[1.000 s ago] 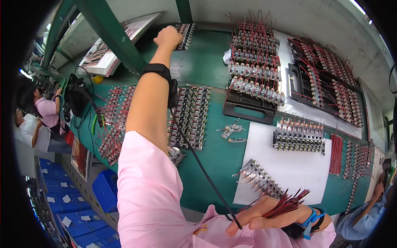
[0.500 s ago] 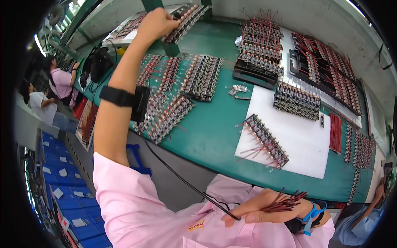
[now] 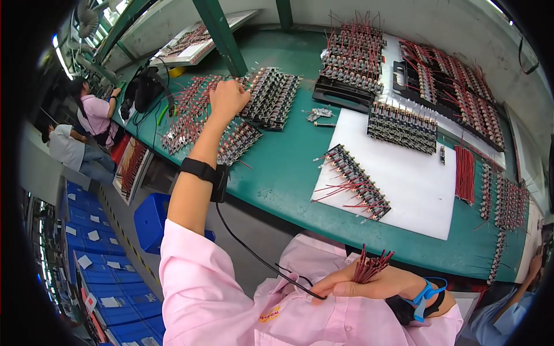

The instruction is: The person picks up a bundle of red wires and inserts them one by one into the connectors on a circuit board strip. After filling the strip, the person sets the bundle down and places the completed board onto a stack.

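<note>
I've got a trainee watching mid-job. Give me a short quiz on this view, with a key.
1. Which hand holds the bundle of red wires?
2. True or false: the blue strap is on the wrist of the hand holding those wires.
3. Which is nearest the left hand: A, the white sheet; B, the blue boxes; C, the rows of circuit boards?

Key: 1, the right hand; 2, true; 3, C.
</note>
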Action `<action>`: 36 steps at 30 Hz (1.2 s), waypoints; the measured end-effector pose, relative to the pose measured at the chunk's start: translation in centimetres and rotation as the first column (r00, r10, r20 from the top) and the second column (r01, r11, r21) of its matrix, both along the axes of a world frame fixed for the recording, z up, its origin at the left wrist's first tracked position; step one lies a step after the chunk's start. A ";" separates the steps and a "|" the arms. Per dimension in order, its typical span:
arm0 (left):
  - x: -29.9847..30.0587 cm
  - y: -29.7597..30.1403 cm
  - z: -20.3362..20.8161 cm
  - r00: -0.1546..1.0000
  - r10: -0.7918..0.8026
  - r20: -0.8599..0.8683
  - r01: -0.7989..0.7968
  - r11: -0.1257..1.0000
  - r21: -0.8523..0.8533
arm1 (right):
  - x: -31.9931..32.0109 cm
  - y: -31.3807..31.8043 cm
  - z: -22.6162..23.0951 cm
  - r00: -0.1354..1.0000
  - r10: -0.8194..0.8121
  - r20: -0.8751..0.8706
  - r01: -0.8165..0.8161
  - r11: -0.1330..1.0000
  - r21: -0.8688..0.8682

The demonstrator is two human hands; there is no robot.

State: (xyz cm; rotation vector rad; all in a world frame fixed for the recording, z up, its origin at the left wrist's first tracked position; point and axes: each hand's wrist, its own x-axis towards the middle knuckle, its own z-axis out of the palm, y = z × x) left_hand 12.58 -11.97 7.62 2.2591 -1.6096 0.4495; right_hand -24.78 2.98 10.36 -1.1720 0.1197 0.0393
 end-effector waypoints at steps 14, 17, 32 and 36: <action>0.1 0.0 -1.0 0.997 0.059 -0.052 -0.053 0.991 0.120 | -0.5 -0.8 -0.5 1.000 -0.020 0.003 0.020 0.998 0.052; -0.1 0.1 -0.7 0.997 0.065 -0.050 -0.058 0.990 0.128 | -0.5 -0.8 -0.5 1.000 -0.024 0.012 0.023 0.998 0.055; 0.5 -0.1 -1.2 0.995 0.041 -0.094 -0.028 0.990 0.138 | -1.0 -1.0 -1.0 0.999 -0.015 -0.037 0.017 0.998 0.056; 0.9 -0.1 -1.5 0.998 0.023 -0.053 -0.016 0.993 0.119 | -1.0 -0.9 -1.1 0.999 -0.031 -0.040 0.034 0.995 0.095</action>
